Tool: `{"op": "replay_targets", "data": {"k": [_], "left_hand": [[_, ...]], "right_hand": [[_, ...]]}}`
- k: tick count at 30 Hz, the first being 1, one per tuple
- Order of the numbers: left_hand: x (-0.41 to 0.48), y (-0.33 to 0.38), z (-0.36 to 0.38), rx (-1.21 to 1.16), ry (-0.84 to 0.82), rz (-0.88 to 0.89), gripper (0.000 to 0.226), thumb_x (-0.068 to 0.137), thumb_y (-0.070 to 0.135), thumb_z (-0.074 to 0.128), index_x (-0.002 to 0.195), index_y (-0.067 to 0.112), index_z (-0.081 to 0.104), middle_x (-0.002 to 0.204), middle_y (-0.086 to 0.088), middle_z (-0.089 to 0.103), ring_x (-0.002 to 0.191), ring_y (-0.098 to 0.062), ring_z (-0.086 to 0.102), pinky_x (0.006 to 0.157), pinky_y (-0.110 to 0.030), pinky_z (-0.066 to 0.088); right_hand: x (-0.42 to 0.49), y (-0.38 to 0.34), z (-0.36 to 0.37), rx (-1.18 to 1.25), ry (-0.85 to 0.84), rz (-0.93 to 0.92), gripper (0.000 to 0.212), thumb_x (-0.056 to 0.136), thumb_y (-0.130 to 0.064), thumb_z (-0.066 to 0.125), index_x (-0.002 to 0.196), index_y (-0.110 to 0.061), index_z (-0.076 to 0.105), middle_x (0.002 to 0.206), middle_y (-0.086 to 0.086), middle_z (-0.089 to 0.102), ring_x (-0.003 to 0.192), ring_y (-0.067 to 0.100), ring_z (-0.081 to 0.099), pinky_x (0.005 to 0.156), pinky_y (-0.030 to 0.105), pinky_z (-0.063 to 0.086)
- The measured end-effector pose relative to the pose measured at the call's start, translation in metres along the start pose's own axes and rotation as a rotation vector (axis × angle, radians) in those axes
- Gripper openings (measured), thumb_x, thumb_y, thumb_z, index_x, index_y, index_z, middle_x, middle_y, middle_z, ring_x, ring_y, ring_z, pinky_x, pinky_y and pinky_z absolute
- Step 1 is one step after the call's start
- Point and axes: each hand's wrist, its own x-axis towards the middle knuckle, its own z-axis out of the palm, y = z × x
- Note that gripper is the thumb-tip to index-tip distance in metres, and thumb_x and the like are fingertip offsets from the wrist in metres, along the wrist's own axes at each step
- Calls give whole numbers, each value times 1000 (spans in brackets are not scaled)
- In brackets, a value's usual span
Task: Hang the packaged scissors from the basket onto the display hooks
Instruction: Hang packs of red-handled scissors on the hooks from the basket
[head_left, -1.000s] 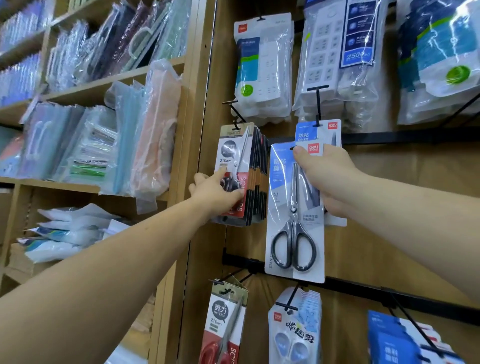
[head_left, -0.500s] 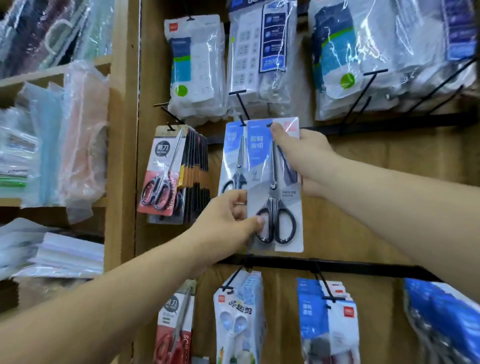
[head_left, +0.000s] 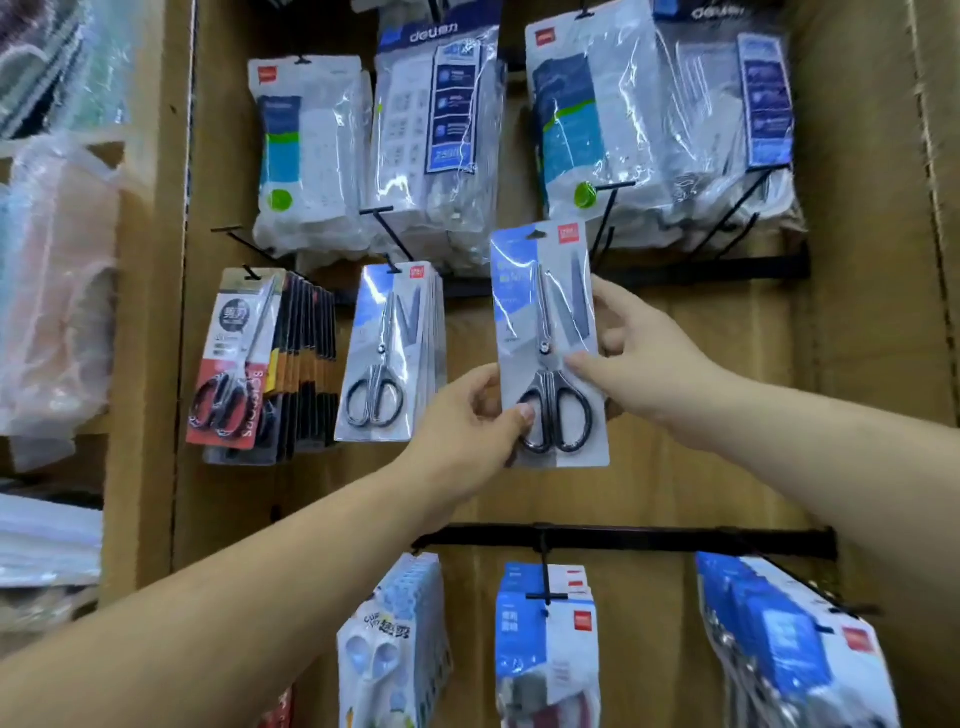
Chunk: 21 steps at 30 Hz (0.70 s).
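Holding scissors pack (head_left: 550, 332) upright before brown board, just left of bare black wire hook (head_left: 605, 185), right of hung stack (head_left: 387, 353) of same packs. Pinching lower left edge with left hand (head_left: 462, 441), thumb curled over glossy blister by black oval handles. Gripping right edge with right hand (head_left: 644, 364), fingers curled behind, thumb on front. Flat blue-white card, slim steel blades, clear shiny plastic.
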Motion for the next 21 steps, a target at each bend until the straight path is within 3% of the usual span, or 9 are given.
{"op": "replay_targets", "data": {"k": [3,5,8,9,11,13,15,17,21], "left_hand": [[-7,-1,-9,20,-7,-24,27,104,21,65,131,22,66,98,-15,79,86,-23,76,78,-38,65],[-13,-1,-17,43,-27,-53,23,106,26,61,128,20,65,95,-20,76,77,-25,72,77,-44,66],[-17,-7,-31,57,-13,-79,11,108,31,57,117,30,62,71,5,70,61,-9,63,70,-44,66],[-18,-7,-38,70,11,-72,8,108,31,56,113,34,61,67,13,68,56,-5,61,66,-41,66],[-19,-11,-55,101,68,-43,15,108,31,55,121,34,62,76,13,72,61,-6,67,59,-32,61],[-17,-15,-74,124,150,-7,16,109,29,55,120,37,64,90,2,78,77,-14,75,62,-29,61],[-11,-20,-95,158,230,32,15,108,27,56,112,38,66,92,-2,77,83,-16,74,69,-29,62],[-2,-23,-112,217,295,59,16,108,25,56,116,35,66,92,3,76,83,-11,74,74,-29,62],[12,-28,-140,278,340,34,31,107,25,58,138,31,59,92,3,72,90,-11,72,74,-26,62]], "right_hand": [[0,-2,5,48,8,58,70,98,0,67,152,-39,47,88,6,79,62,11,74,49,28,56],[1,-1,15,86,33,99,65,98,-2,70,152,-32,50,88,17,77,57,14,72,47,29,56],[3,0,36,150,39,138,60,98,-3,71,151,-25,52,97,28,75,56,16,72,44,30,56],[5,0,44,163,36,137,60,98,-4,71,151,-25,52,96,26,76,55,15,72,44,30,55],[10,-4,61,167,19,117,61,98,-6,72,151,-27,51,84,16,77,53,12,71,43,30,56],[20,-10,81,141,2,85,60,99,-7,71,151,-29,50,61,-3,71,49,7,67,43,30,57],[34,-18,100,106,-10,55,59,100,-5,68,150,-31,50,48,-14,62,47,5,65,43,33,58],[48,-26,119,80,-15,42,56,100,-4,67,147,-30,53,55,-13,62,51,10,66,45,37,61],[74,-31,150,31,-13,64,75,100,-4,67,160,-38,39,100,-3,61,71,25,70,47,37,62]]}}
